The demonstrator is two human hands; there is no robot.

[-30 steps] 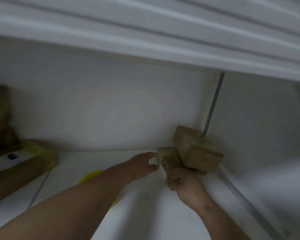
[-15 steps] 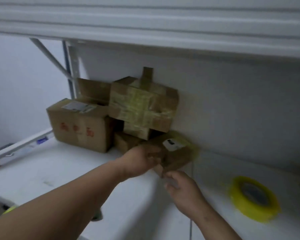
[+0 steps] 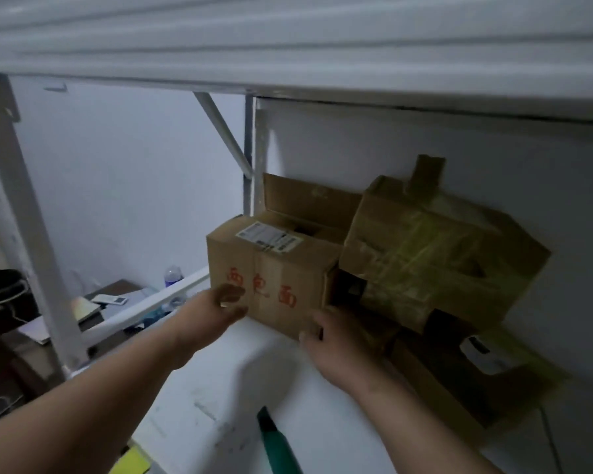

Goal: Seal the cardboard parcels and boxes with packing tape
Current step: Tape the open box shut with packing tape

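Now, step in hand: both hands reached for the box with red characters (image 3: 271, 268) on the white shelf (image 3: 254, 388), seemingly to pull it out for taping.
Left hand (image 3: 213, 309): fingers loosely spread at the box's front left face, touching or just short of it; blur hid which.
Right hand (image 3: 329, 336): fingers lightly curled at the box's lower right corner, thumb near the bottom edge; no firm grasp could be made out.
Box state: top flap (image 3: 308, 200) stood open at the back, a shipping label (image 3: 269, 241) on the near top panel; judged unsealed.
Next move: would call for a grip on both sides, sliding the box forward, then closing the flap.
In the way: a tape-wrapped parcel (image 3: 439, 254) leaned just beside the box's right side, above smaller dark cartons (image 3: 459, 388); it might shift.
Around: a green-handled tool (image 3: 276, 439) lay on the shelf near the front edge; no tape roll showed.
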